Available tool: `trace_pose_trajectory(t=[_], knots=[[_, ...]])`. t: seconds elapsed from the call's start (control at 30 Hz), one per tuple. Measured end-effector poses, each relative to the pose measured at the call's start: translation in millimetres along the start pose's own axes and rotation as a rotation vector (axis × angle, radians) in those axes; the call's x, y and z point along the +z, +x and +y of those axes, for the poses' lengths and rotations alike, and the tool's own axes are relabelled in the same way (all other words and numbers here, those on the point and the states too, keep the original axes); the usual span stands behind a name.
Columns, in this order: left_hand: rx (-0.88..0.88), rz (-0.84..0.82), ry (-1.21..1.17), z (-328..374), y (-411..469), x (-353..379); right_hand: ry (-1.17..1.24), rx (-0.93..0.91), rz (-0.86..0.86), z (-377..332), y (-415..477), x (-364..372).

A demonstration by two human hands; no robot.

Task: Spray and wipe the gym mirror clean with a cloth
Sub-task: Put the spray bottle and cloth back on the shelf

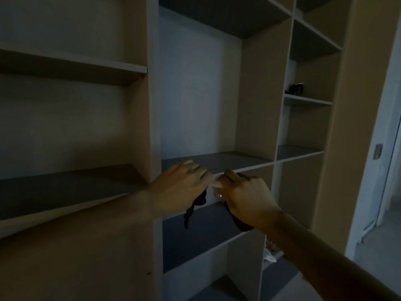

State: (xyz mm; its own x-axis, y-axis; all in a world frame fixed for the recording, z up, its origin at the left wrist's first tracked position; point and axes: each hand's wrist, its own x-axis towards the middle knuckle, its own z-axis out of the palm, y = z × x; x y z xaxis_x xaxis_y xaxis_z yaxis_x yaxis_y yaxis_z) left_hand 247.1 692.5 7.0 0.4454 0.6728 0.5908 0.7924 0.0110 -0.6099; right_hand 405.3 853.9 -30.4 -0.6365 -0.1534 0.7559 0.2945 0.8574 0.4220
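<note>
Both my hands are raised in front of a shelf unit, close together at the front edge of a grey shelf (217,161). My left hand (184,181) has its fingers curled round a dark cloth (195,205), whose end hangs down below it. My right hand (245,196) grips the other, dark reddish end of the cloth (238,222) hanging under its palm. A small pale piece (214,184) shows between the two hands. No mirror and no spray bottle are in view.
The beige shelf unit (258,94) has several open compartments with grey boards. A small dark object (296,89) stands on an upper right shelf. Something pale (270,255) lies low behind my right forearm. A doorway (388,170) opens at the right.
</note>
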Motion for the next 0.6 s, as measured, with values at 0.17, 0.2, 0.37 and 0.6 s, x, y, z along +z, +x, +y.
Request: trace_pose_trajectory(t=[0.17,0.2,0.37,0.6], knots=[[0.077,0.016,0.042,-27.9,-6.3,17.8,-0.008,0.041,-0.009,-5.9,17.7,21.1],[0.087,0.012,0.045,-32.9,-7.1,22.0,-0.005,0.051,-0.008,-7.1,19.9,25.0],[0.12,0.057,0.074,-46.6,-8.9,33.9,-0.019,0.099,-0.005,-11.6,27.6,31.7],[0.11,0.085,0.007,-47.9,0.5,52.5,-0.036,0.103,-0.001,0.9,21.6,42.2]])
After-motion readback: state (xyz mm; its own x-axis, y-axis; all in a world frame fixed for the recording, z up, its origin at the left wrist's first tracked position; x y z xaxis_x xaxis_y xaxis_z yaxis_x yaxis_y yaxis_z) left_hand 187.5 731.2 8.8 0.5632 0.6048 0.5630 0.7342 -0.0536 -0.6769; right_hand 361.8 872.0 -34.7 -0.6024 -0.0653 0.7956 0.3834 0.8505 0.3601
